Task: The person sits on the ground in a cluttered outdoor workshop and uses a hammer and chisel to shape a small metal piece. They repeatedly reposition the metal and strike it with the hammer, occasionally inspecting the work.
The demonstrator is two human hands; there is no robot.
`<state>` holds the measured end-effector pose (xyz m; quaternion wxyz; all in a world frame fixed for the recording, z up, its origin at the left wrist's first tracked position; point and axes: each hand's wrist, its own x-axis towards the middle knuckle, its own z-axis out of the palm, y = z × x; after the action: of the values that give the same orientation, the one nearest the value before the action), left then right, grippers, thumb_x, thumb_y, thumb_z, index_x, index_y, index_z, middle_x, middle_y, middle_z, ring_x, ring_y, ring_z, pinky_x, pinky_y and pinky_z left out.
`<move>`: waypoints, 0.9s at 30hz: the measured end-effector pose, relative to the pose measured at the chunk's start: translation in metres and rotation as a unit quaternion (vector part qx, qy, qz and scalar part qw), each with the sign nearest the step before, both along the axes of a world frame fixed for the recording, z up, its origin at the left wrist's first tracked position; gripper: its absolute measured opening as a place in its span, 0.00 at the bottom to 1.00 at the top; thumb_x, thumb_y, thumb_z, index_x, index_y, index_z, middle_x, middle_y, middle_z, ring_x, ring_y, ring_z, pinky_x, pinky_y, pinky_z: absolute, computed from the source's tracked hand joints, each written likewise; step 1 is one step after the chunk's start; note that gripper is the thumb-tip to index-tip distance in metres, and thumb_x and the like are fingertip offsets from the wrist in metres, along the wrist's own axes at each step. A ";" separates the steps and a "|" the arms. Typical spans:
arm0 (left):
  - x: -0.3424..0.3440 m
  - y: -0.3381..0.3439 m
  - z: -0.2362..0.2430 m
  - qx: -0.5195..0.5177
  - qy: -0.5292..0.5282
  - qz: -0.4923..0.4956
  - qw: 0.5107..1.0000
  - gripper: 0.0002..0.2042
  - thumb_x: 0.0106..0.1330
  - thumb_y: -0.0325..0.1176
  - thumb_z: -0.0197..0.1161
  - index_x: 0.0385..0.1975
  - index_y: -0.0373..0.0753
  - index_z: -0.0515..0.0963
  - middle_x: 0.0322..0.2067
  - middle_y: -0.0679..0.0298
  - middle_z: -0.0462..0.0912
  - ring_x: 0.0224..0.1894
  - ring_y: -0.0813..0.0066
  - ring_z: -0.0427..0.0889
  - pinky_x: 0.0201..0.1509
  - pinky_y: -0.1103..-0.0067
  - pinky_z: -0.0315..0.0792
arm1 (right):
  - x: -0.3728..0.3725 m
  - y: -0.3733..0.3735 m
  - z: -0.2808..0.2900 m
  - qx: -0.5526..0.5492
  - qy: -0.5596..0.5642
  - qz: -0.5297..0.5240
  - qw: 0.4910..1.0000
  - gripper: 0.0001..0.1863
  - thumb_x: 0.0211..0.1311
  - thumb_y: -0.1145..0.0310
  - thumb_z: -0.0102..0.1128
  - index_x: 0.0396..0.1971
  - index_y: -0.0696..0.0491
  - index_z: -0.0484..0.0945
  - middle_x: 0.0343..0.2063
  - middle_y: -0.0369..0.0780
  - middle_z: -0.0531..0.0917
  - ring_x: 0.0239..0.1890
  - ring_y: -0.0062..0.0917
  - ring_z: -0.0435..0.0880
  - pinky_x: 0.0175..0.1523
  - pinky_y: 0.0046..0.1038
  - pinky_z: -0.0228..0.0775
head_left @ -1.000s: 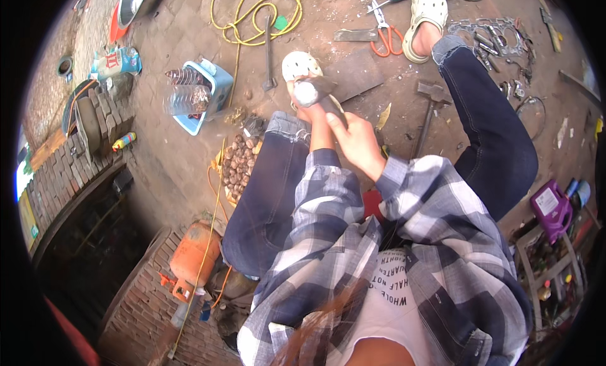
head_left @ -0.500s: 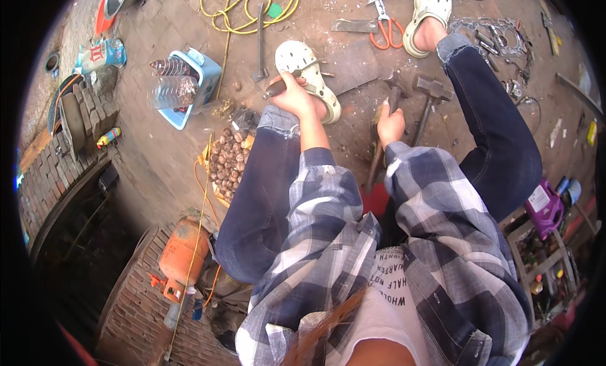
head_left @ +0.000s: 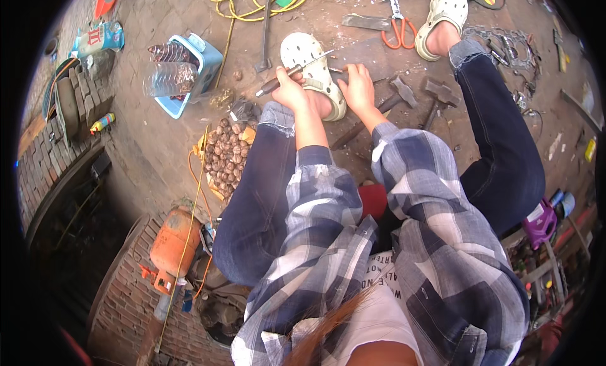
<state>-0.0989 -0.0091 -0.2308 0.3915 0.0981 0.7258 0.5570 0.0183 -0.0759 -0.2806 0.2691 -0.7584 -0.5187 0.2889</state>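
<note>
My left hand (head_left: 293, 91) is closed round the dark handle of a screwdriver-like tool (head_left: 270, 87), its thin metal shaft pointing up and right over my left clog (head_left: 304, 53). Just right of that clog, my right hand (head_left: 360, 91) reaches over the ground with its fingers stretched out and thumb apart. Beneath the right forearm lies a hammer (head_left: 396, 99), its long handle running down to the left. A second hammer (head_left: 440, 94) rests to its right. A small rod end (head_left: 336, 70) shows between the clog and my right fingers; what it belongs to is hidden.
A pile of walnuts (head_left: 226, 154) lies beside my left leg. Beyond stands a blue bin (head_left: 211, 63) with plastic bottles. Orange-handled scissors (head_left: 398, 32), a flat blade (head_left: 366, 21), a metal bar (head_left: 265, 34) and a yellow hose (head_left: 252, 12) lie ahead. An orange gas cylinder (head_left: 177, 243) sits left.
My right hand has let go of the hammer handle and moved up and left toward my left hand. The hammer now lies on the ground. My left hand still holds its tool.
</note>
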 end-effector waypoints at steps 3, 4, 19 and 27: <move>-0.006 -0.003 -0.003 -0.005 -0.018 0.018 1.000 0.12 0.65 0.35 0.56 0.25 0.32 0.74 0.16 0.64 0.74 0.14 0.80 0.70 0.17 0.84 0.62 | 0.003 0.010 -0.007 -0.006 -0.026 0.044 0.999 0.14 0.47 0.72 0.66 0.36 0.53 0.75 0.36 0.41 0.75 0.43 0.37 0.75 0.47 0.36 0.68; -0.005 -0.003 -0.001 -0.007 -0.027 0.033 0.999 0.12 0.65 0.35 0.56 0.25 0.32 0.74 0.15 0.65 0.74 0.14 0.80 0.69 0.17 0.85 0.61 | 0.004 0.011 -0.007 0.002 -0.029 0.054 0.998 0.14 0.47 0.71 0.66 0.35 0.53 0.74 0.36 0.41 0.75 0.43 0.37 0.74 0.48 0.36 0.68; -0.001 -0.011 0.009 -0.025 -0.025 0.040 0.999 0.12 0.65 0.34 0.55 0.23 0.32 0.74 0.14 0.66 0.73 0.14 0.82 0.67 0.17 0.85 0.60 | 0.012 0.022 -0.006 0.009 -0.034 0.059 0.998 0.13 0.47 0.74 0.62 0.35 0.53 0.72 0.35 0.42 0.74 0.44 0.39 0.74 0.49 0.38 0.68; 0.001 -0.011 0.010 -0.027 -0.023 0.031 0.999 0.12 0.65 0.34 0.55 0.24 0.31 0.74 0.14 0.66 0.73 0.13 0.82 0.68 0.16 0.85 0.60 | 0.017 0.024 -0.011 0.008 0.012 0.089 0.996 0.12 0.49 0.72 0.64 0.35 0.53 0.76 0.36 0.41 0.75 0.44 0.38 0.75 0.47 0.35 0.69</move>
<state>-0.0982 -0.0206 -0.2203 0.3937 0.0522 0.7340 0.5510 0.0351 -0.0523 -0.2920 0.2546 -0.7032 -0.5833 0.3170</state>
